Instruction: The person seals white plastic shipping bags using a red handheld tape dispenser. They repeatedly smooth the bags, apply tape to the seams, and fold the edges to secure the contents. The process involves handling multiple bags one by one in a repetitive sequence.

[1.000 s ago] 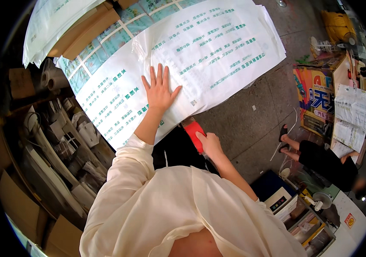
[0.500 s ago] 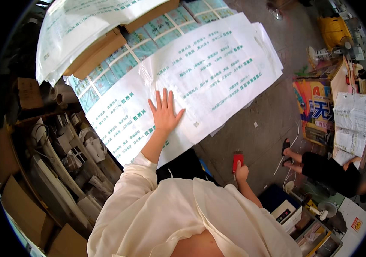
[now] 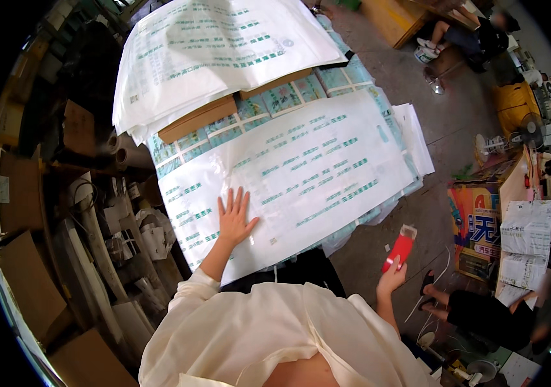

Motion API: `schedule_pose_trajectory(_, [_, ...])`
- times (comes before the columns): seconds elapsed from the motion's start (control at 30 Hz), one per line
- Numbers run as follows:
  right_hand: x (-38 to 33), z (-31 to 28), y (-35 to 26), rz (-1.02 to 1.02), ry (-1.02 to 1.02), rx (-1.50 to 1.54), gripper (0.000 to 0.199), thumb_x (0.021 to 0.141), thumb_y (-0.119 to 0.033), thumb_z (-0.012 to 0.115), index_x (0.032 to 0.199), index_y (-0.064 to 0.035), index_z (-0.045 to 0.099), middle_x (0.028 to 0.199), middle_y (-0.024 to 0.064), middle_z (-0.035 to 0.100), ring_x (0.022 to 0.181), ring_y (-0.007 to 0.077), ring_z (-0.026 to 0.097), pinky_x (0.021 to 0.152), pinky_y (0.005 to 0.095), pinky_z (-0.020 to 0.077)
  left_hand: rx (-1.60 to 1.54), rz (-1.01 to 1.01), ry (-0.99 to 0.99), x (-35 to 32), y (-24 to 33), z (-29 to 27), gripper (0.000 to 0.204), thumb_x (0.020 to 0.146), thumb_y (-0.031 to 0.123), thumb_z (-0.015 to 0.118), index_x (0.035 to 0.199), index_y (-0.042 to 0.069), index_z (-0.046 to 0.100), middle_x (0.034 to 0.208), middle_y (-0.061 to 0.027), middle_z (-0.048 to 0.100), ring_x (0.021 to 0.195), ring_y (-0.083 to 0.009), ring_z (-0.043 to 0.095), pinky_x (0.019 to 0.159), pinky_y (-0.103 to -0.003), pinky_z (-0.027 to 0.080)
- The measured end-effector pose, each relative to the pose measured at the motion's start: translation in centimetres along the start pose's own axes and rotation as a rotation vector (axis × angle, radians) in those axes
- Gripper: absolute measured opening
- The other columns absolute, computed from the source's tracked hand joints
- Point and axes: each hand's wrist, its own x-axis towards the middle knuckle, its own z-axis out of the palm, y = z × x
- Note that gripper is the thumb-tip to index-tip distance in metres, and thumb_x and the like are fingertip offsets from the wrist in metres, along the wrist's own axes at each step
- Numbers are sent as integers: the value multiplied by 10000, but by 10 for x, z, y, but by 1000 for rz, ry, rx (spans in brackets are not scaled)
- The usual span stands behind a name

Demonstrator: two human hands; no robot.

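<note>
The left hand (image 3: 235, 219) is laid flat, fingers spread, on the top printed sheet (image 3: 301, 174) of the stack, while a red packet (image 3: 401, 247) is gripped in the closed right hand (image 3: 391, 278).

A stack of printed sheets (image 3: 379, 138) covered the work surface, so the surface itself could not be seen. A large white sheet with green print (image 3: 301, 177) lay uppermost at the near end. A flat brown cardboard piece (image 3: 198, 120) rested on the far left part. Further white printed sheets (image 3: 217, 48) lay over it at the far end.
</note>
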Motion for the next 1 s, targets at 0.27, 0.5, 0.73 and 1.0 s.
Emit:
schedule_pose_trajectory(0.27, [194,99,-142,-463,-249,90,337,933,-329,605,1040,-10,619,889,231,662,812,418,636,705,442,494,-59,-69,-80,1,-1,-38,692,811,284,586,1457,135,387,1553,-101,294,1463,-328,180,1150,-611,25])
schedule_pose_trajectory(0.5, [351,263,-233,-842,-354,-226,413,928,-435,576,931,-22,566,789,247,651,734,437,633,637,525,480,29,-460,60,15,37,2,636,847,201,561,1437,53,377,1555,-115,280,1461,-328,179,1135,-632,76])
schedule_pose_trajectory(0.73, [403,396,-275,-1128,-213,-407,400,915,-432,583,885,-35,548,759,181,679,685,357,664,659,467,509,78,-1192,257,82,141,45,840,881,532,531,1527,95,217,1574,-253,87,1450,-466,7,1066,-719,27])
schedule_pose_trajectory(1.0, [388,423,-280,-1084,-293,-382,344,882,-361,641,930,-32,550,1019,189,642,1042,321,589,848,463,465,195,-1205,241,62,125,53,829,882,533,535,1527,111,230,1576,-236,115,1456,-447,26,1070,-713,20])
